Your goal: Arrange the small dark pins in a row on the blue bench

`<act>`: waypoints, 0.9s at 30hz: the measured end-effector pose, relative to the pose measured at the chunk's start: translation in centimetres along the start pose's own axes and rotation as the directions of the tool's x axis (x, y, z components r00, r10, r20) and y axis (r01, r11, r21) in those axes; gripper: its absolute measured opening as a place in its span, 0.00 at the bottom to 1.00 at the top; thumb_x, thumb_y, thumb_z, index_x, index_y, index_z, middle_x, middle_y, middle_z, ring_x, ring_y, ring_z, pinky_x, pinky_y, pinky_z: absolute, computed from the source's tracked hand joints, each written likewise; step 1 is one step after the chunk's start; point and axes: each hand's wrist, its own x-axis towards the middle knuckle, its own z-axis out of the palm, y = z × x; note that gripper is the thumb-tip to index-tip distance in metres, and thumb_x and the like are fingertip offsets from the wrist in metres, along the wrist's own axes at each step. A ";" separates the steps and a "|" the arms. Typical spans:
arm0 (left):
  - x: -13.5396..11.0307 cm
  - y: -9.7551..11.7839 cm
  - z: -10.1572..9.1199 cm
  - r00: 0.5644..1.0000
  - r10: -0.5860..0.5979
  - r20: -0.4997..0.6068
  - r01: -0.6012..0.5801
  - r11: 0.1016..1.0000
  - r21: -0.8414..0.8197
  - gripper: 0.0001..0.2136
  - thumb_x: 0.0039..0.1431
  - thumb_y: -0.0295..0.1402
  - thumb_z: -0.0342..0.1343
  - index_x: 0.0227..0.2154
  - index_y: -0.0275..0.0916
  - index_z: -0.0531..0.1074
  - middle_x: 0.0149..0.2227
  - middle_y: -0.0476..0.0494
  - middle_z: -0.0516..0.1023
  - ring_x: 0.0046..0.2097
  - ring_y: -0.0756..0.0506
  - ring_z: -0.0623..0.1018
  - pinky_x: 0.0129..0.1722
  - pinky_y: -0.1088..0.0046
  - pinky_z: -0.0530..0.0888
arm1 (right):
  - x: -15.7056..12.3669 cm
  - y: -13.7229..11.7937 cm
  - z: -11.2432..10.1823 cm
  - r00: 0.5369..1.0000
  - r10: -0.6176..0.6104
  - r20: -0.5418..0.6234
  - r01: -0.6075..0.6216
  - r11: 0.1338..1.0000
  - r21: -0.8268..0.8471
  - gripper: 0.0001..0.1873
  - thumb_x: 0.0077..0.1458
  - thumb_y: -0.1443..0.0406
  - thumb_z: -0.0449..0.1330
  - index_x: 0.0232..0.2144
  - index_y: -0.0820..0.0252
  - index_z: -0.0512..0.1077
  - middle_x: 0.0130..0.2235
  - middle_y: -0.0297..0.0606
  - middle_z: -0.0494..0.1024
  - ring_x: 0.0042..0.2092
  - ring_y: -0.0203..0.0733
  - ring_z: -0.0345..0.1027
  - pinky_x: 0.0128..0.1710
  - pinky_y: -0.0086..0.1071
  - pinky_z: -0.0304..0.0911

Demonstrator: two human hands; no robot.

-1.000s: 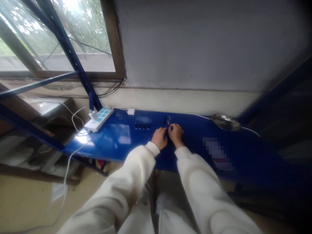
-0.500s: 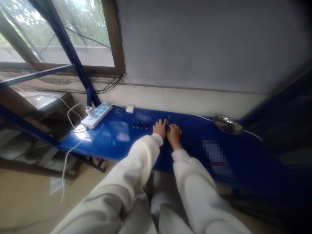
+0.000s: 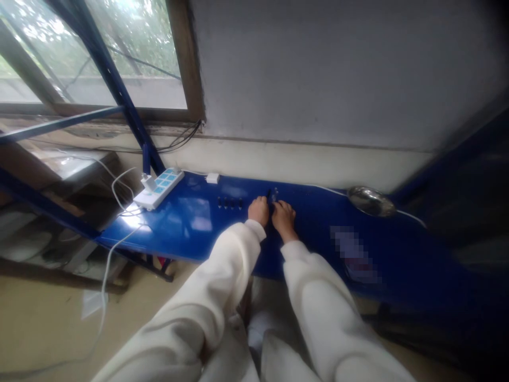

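Over the blue table (image 3: 175,228), my left hand (image 3: 259,210) is closed, fingers curled around a small dark stick-like piece (image 3: 269,193) whose tip shows past the knuckles. Close on its right, my right hand (image 3: 283,217) is bent with fingers together. Whatever it pinches is hidden or too small to name. Just beyond the hands lie tiny clear bits (image 3: 275,191). To the left of my left hand stands a row of several small dark pieces (image 3: 233,203), spaced apart.
A white power strip (image 3: 161,189) with a plugged-in adapter sits at the table's left end. Further along the back are a white charger (image 3: 212,178) and a shiny metal dish (image 3: 370,201). A blurred-out flat item (image 3: 353,254) lies at right. The wall (image 3: 318,79) rises behind.
My left hand's outstretched fingers have curled in, and the dark piece now shows beyond them. My right hand stays nearly in place. The row of dark pieces is unchanged.
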 end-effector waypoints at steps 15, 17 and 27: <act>-5.3 -4.6 -2.2 0.951 -0.287 -0.113 0.175 0.803 -0.569 0.04 0.45 0.32 0.52 0.23 0.36 0.66 0.22 0.51 0.68 0.24 0.54 0.66 0.27 0.78 0.64 | 0.3 -0.4 0.6 0.983 0.007 0.182 0.020 0.990 -0.142 0.25 0.57 0.56 0.35 0.54 0.56 0.55 0.57 0.42 0.54 0.57 0.47 0.41 0.53 0.49 0.37; -5.5 -4.9 -2.0 0.942 -0.320 -0.099 0.172 0.716 -0.677 0.05 0.44 0.33 0.53 0.22 0.36 0.66 0.21 0.51 0.67 0.23 0.54 0.66 0.25 0.79 0.64 | 0.5 -0.5 0.6 0.974 0.025 0.225 0.013 0.986 -0.164 0.27 0.57 0.55 0.34 0.55 0.56 0.52 0.58 0.42 0.52 0.58 0.46 0.39 0.53 0.50 0.36; -5.1 -5.3 -1.4 0.928 -0.366 -0.074 0.164 0.579 -0.799 0.06 0.42 0.33 0.54 0.21 0.36 0.65 0.19 0.52 0.66 0.21 0.55 0.65 0.22 0.80 0.64 | 0.4 -0.3 1.0 0.987 -0.016 0.158 0.027 0.998 -0.065 0.26 0.57 0.56 0.37 0.54 0.60 0.55 0.56 0.45 0.56 0.56 0.48 0.44 0.52 0.54 0.37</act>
